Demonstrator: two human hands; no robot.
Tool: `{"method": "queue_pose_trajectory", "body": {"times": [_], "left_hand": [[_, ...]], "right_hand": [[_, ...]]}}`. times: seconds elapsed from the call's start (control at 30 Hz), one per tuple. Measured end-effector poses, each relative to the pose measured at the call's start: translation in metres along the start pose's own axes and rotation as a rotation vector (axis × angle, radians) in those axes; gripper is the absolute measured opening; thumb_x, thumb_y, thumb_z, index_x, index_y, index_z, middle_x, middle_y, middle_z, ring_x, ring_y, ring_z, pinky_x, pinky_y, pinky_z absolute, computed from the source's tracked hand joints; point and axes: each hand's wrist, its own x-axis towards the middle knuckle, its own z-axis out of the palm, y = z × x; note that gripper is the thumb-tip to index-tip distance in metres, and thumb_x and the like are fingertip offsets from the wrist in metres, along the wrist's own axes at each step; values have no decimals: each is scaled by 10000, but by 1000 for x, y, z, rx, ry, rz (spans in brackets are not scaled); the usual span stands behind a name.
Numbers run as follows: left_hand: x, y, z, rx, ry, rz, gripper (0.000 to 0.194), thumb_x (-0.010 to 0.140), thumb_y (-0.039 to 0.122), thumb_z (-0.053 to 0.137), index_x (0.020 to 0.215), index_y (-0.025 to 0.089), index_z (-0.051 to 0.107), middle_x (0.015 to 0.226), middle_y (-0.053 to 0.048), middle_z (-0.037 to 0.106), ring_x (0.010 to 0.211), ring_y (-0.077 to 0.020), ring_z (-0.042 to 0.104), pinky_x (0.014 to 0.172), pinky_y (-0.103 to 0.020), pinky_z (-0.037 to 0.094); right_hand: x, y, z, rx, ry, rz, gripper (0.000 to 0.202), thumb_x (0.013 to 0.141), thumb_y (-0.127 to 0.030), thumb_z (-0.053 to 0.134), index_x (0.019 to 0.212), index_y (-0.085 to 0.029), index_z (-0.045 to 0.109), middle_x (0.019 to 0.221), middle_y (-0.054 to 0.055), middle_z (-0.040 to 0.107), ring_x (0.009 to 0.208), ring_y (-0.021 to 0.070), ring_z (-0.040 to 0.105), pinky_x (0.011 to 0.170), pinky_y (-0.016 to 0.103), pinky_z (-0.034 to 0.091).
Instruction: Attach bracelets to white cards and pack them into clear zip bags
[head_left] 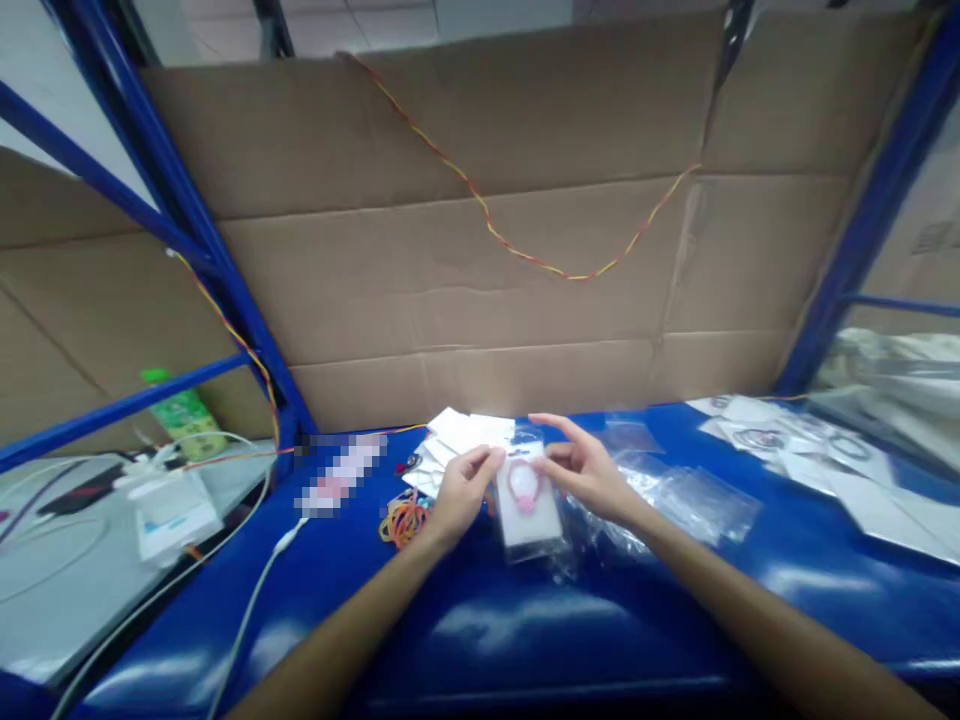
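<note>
A white card with a pink elastic loop on its front sits in a clear plastic bag. The loop looks like a hair tie with a small pink ornament. My left hand pinches the upper left edge of the bagged card between thumb and fingers. On the upper right side, my right hand has its thumb against the card, its index finger stretched out above and the other fingers curled. Just left of my left hand lies a bunch of orange and yellow elastic bands, with a pile of white cards behind it.
Clear plastic bags lie right of my right hand on the blue tabletop. More cards with loops are spread at the far right. A white cable crosses the left side. Cardboard walls off the back.
</note>
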Motion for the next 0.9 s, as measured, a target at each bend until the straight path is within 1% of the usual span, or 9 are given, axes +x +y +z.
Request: {"method": "queue_pose_trajectory", "body": {"times": [0.13, 0.2, 0.33, 0.47, 0.57, 0.7, 0.8, 0.9], "left_hand": [[0, 5, -1, 48, 43, 23, 402, 841, 544, 719, 847, 141, 716, 603, 18, 593, 424, -99, 478, 402, -218, 368], [0, 6, 0, 75, 60, 36, 399, 851, 541, 706, 840, 143, 725, 579, 21, 589, 407, -97, 465, 403, -219, 349], [0, 5, 0, 89, 66, 43, 420, 868, 557, 686, 796, 145, 721, 537, 18, 573, 401, -106, 466, 409, -231, 332], [1, 2, -1, 89, 77, 44, 420, 857, 553, 703, 787, 139, 713, 520, 27, 550, 392, -102, 459, 405, -229, 330], [0, 3, 0, 81, 82, 44, 422, 857, 551, 699, 860, 132, 743, 561, 12, 586, 398, -105, 464, 398, -232, 337], [-1, 7, 1, 72, 98, 46, 411, 878, 515, 690, 994, 126, 757, 613, -8, 635, 400, -101, 455, 396, -235, 338], [-1, 7, 1, 65, 105, 50, 397, 864, 500, 715, 973, 121, 756, 596, 2, 616, 413, -98, 450, 403, -230, 343], [0, 6, 1, 60, 100, 59, 404, 855, 527, 718, 932, 131, 747, 575, 20, 584, 410, -97, 438, 397, -226, 339]], "right_hand": [[-2, 1, 1, -61, -3, -33, 612, 955, -382, 638, 1495, -228, 395, 634, -82, 529, 529, 113, 473, 495, 220, 339], [-3, 4, 1, -132, 10, -71, 581, 973, -374, 609, 1497, -235, 399, 663, -66, 555, 558, 127, 502, 519, 237, 361], [-4, 8, 1, -243, 28, -115, 435, 986, -390, 583, 1386, -234, 517, 693, -33, 611, 569, 154, 540, 548, 273, 411], [-4, 12, 0, -301, 29, -129, 313, 991, -411, 572, 1242, -231, 621, 776, 3, 691, 592, 152, 586, 567, 266, 451], [-4, 13, 0, -348, 50, -146, 327, 985, -431, 588, 1225, -223, 664, 821, 22, 716, 615, 160, 596, 587, 279, 471], [-4, 12, 0, -356, 57, -154, 367, 972, -428, 612, 1286, -245, 664, 820, 24, 719, 635, 184, 608, 597, 301, 491], [-4, 12, 0, -381, 57, -149, 385, 973, -411, 614, 1304, -223, 667, 826, 23, 726, 645, 171, 614, 607, 285, 494], [-3, 12, -1, -410, 67, -144, 367, 964, -413, 624, 1260, -211, 700, 841, 26, 745, 636, 158, 610, 598, 275, 484]]}}
